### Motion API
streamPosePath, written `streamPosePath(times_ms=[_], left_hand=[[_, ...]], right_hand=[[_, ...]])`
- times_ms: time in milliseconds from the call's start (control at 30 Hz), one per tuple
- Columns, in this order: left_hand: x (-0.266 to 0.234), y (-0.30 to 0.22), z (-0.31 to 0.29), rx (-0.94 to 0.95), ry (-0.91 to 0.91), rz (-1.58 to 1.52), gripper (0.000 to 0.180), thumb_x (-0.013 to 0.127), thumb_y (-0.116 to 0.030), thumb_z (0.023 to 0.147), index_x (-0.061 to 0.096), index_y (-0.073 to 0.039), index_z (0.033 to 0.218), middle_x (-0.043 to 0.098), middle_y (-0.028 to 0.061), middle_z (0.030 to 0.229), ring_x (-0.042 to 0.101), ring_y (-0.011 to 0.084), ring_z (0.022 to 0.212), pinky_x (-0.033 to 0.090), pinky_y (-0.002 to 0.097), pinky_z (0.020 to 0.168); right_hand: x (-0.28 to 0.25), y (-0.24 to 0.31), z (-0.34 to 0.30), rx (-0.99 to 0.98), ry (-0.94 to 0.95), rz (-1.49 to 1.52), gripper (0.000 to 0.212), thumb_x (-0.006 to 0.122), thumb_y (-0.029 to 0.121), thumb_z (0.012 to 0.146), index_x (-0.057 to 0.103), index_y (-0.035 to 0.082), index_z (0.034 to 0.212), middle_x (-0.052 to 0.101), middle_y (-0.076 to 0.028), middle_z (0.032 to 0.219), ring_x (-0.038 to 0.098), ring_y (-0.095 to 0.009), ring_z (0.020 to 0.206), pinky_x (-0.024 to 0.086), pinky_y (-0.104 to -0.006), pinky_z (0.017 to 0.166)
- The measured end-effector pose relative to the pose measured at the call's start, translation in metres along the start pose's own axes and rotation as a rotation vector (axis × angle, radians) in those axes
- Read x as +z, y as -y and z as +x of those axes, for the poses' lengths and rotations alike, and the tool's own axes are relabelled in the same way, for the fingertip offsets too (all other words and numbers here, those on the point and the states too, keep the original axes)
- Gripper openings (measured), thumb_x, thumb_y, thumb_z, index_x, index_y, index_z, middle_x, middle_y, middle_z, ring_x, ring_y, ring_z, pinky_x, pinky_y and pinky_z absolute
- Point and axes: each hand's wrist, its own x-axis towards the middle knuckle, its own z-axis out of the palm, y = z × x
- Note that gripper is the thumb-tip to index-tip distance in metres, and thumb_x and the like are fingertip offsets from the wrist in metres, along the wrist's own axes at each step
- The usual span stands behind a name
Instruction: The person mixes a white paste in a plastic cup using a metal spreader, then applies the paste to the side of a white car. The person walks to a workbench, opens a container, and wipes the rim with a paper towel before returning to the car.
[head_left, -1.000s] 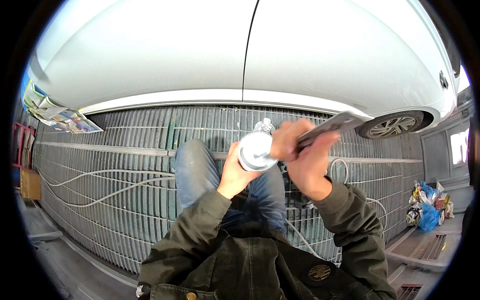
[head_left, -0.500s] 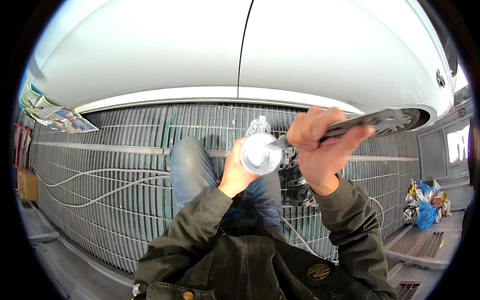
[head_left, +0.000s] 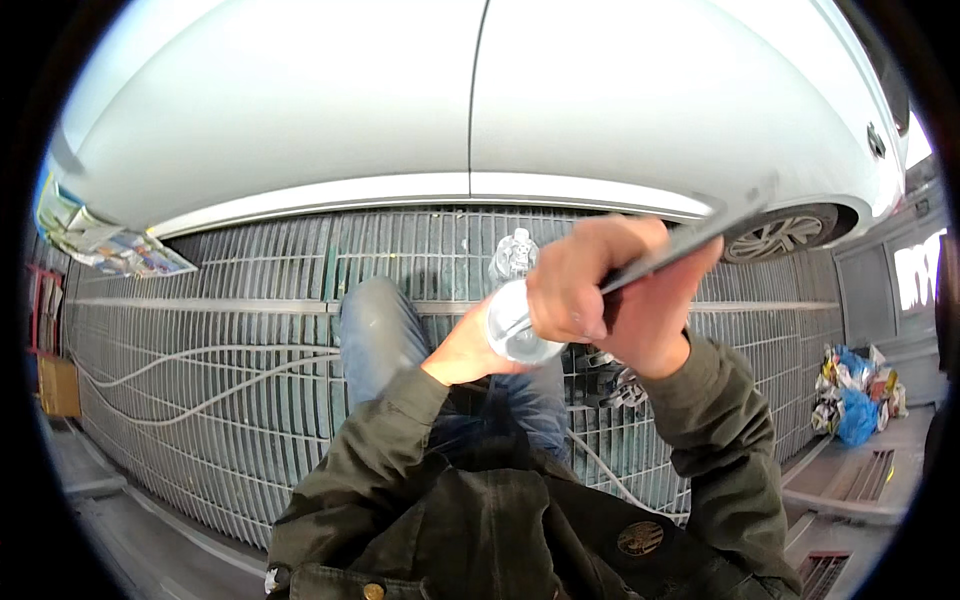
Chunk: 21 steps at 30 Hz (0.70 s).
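My left hand is wrapped round the side of a white cup with pale contents, held above my knees. Over the cup, the fingers of my right hand are closed on a flat grey stirring stick. Its lower end dips into the cup, and its upper end is blurred by motion. Part of the cup's rim is hidden behind my right fingers. Just beyond the cup, a clear plastic bottle stands on the grated floor.
A white car's side spans the far edge, with a wheel at right. Grey and dark items lie on the grating below my right hand. Hoses, printed paper and a carton are left; crumpled rubbish lies right.
My right hand has moved left and closer over the cup, and the stick has tilted more steeply. The cup has shifted only slightly in my left hand.
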Motion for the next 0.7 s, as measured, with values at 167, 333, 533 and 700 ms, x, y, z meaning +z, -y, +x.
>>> streamPosePath(times_ms=[167, 333, 533, 700], left_hand=[[-0.010, -0.020, 0.003, 0.031, 0.437, 0.078, 0.080, 0.090, -0.016, 0.058, 0.050, -0.004, 0.126, 0.056, 0.0060, 0.123, 0.052, 0.0183, 0.114, 0.041, 0.0346, 0.100], [-0.024, -0.016, -0.006, -0.200, 0.202, -0.281, 0.080, 0.088, -0.015, 0.060, 0.048, -0.001, 0.128, 0.059, 0.0072, 0.119, 0.054, 0.0146, 0.110, 0.044, 0.0338, 0.096], [-0.012, 0.005, -0.002, 0.113, -0.278, -0.108, 0.077, 0.083, -0.006, 0.060, 0.048, -0.001, 0.129, 0.058, 0.0080, 0.120, 0.055, 0.0174, 0.110, 0.043, 0.0339, 0.098], [0.010, 0.023, 0.015, 0.187, -0.493, -0.037, 0.074, 0.083, -0.002, 0.061, 0.047, -0.002, 0.126, 0.056, 0.0081, 0.118, 0.055, 0.0182, 0.108, 0.045, 0.0333, 0.095]], right_hand=[[-0.002, 0.007, 0.037, 0.226, 0.359, 0.094, 0.086, 0.016, 0.082, 0.081, 0.045, 0.006, 0.053, 0.041, -0.001, 0.045, 0.039, -0.009, 0.040, 0.031, -0.0243, 0.038], [-0.014, 0.002, 0.034, 0.177, -0.131, 0.037, 0.081, 0.016, 0.081, 0.083, 0.041, 0.008, 0.059, 0.032, 0.000, 0.046, 0.032, -0.012, 0.039, 0.027, -0.0270, 0.038], [-0.017, -0.019, 0.013, 0.085, -0.395, 0.084, 0.076, 0.021, 0.079, 0.085, 0.041, 0.008, 0.064, 0.032, -0.001, 0.052, 0.029, -0.013, 0.045, 0.026, -0.0292, 0.045], [0.009, -0.035, -0.006, 0.024, -0.610, -0.098, 0.076, 0.024, 0.077, 0.086, 0.039, 0.005, 0.067, 0.033, -0.003, 0.055, 0.031, -0.014, 0.049, 0.028, -0.0300, 0.049]])
